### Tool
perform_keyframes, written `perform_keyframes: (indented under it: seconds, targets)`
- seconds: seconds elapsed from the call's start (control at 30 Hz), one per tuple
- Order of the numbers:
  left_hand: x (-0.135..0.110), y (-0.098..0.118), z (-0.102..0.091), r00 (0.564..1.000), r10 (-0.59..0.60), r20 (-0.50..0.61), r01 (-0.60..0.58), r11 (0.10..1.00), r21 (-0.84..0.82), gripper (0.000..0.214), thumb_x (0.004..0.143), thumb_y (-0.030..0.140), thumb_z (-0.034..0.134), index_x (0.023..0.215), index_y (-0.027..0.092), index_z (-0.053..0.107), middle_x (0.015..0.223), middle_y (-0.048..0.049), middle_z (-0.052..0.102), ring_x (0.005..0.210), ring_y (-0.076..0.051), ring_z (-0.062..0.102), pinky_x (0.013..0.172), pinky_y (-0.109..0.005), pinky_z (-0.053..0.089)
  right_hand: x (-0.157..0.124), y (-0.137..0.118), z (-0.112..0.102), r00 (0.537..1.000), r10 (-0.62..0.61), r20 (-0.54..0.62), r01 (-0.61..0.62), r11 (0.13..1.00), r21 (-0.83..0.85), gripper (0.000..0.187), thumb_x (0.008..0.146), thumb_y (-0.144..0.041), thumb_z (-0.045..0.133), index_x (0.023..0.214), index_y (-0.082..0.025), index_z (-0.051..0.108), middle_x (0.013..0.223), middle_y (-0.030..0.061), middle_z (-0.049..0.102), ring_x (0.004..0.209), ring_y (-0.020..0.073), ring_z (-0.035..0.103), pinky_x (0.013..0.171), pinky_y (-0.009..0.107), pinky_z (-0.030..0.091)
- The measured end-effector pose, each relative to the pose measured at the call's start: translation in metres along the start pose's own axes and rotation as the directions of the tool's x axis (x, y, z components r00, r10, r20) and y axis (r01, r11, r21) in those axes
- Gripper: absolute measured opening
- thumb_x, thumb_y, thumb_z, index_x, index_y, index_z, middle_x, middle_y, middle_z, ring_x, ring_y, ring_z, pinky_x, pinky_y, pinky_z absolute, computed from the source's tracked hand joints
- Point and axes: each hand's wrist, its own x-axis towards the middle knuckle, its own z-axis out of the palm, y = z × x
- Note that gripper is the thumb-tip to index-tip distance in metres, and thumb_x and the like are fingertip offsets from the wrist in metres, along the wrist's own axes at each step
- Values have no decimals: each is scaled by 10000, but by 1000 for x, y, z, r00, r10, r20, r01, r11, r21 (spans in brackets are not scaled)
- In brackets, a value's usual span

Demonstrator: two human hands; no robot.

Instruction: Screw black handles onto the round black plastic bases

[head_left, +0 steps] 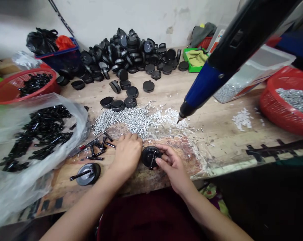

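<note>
My right hand (172, 167) grips a round black disc-shaped part (148, 156) between thumb and fingers, just above the worktable. A thin bright strip, perhaps a screw, runs across its top near my thumb. My left hand (128, 150) is closed with knuckles up at the near edge of a heap of small silver screws (118, 117) and nuts (139, 124); its fingertips are hidden, so anything in them cannot be seen. Short black plastic pieces (97, 149) lie left of it. Closer to me is another round black part (87, 175) with a black arm across it.
An electric screwdriver (204, 87) hangs tip-down over white plastic bits (170, 117). Many round black parts (131, 50) are piled by the wall. A clear bag (78, 117) of black pieces and a red basket (5, 85) stand left; a red basket (272, 100) of screws stands right.
</note>
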Motion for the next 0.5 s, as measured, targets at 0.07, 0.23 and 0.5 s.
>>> perform_keyframes:
  seconds: [0.07,0.23,0.5]
  targets:
    - [-1,-4,-2,999,32,-13,-33,999,-20,203,853,162,515,699,155,647,772,-123,651,804,-288,576,707,-395,431,1,-1,3,1000,-3,0,3,1000,26,358,735,-273,678,1074,-247,568,1035,44,647,824,154,621,634,251,538]
    - [-23,-13,-13,963,-36,-268,-70,924,-376,116,874,236,549,870,173,647,853,-54,659,846,-199,594,770,-326,463,2,-8,9,996,-55,71,46,992,116,349,718,-269,699,1050,-247,595,1062,39,663,912,168,638,815,299,514]
    - [-57,2,-20,886,-13,-463,-238,844,-480,164,836,94,582,966,190,609,1065,-56,675,1044,-181,599,1064,-475,364,-4,-13,20,990,-66,126,73,996,-51,293,788,-284,646,1071,-283,570,916,2,672,919,165,636,868,332,496]
